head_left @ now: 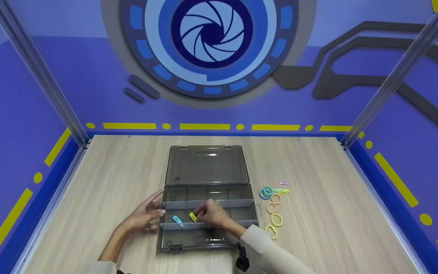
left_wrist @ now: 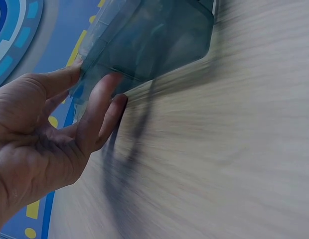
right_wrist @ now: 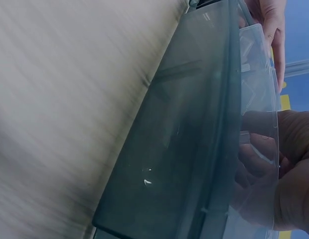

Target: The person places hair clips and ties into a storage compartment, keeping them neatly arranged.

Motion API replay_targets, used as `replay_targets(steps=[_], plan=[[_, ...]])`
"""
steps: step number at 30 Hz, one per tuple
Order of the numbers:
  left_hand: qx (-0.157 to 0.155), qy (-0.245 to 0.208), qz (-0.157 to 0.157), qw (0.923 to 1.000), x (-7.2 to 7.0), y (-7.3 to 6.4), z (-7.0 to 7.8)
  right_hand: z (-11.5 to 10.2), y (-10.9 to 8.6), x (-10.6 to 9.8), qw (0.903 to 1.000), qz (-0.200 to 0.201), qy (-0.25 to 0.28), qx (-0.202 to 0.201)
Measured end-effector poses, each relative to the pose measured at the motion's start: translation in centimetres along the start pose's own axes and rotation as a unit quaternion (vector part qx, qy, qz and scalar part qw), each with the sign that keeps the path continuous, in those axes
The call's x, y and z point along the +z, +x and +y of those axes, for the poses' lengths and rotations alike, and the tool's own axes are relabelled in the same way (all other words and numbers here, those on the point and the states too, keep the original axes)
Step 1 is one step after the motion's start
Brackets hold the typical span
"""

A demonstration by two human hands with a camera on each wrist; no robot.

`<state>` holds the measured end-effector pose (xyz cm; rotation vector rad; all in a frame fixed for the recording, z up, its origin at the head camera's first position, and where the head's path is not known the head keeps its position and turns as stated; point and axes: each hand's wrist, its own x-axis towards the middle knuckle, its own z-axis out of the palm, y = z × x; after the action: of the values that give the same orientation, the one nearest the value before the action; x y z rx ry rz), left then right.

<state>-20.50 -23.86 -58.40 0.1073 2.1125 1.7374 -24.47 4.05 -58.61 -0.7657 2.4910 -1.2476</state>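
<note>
A smoky see-through organizer box (head_left: 207, 246) lies with its lid (head_left: 207, 167) folded back, its inside split by clear dividers (head_left: 219, 225). My left hand (head_left: 143, 217) rests against the box's left side, fingers spread and fingertips at the wall, as the left wrist view shows too. My right hand (head_left: 213, 214) reaches into the middle row, fingers curled, pinching a yellow hair clip (head_left: 192, 217) at its lower end. Left of it in the same row lies a light blue hair clip (head_left: 178, 220). In the right wrist view the right fingers (right_wrist: 254, 164) show through a clear divider.
Right of the box, on the wooden table (head_left: 310, 171), are blue-green hair ties (head_left: 267, 191), peach hair ties (head_left: 272, 207), yellow hair ties (head_left: 276, 219), a yellow-green clip (head_left: 283, 191) and a purple clip (head_left: 282, 183). Blue printed walls (head_left: 219, 114) stand around the table.
</note>
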Motion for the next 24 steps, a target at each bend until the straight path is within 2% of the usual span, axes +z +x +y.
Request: replay_targets(steps=[6, 13, 18, 24], plan=[[0.005, -0.002, -0.003, 1.0000, 0.25, 0.08, -0.09, 0.23, -0.12, 0.04, 0.9997, 0.010, -0.020, 0.006], [0.000, -0.008, -0.005, 1.0000, 0.44, -0.09, -0.20, 0.22, -0.57, 0.25, 0.9997, 0.015, -0.018, 0.011], [0.000, -0.006, 0.002, 1.0000, 0.19, -0.03, 0.00, 0.14, -0.55, 0.27, 0.9991, 0.035, -0.022, -0.011], [0.003, -0.001, -0.002, 1.0000, -0.21, 0.03, 0.02, 0.20, -0.79, -0.51, 0.9989, 0.033, -0.014, -0.030]])
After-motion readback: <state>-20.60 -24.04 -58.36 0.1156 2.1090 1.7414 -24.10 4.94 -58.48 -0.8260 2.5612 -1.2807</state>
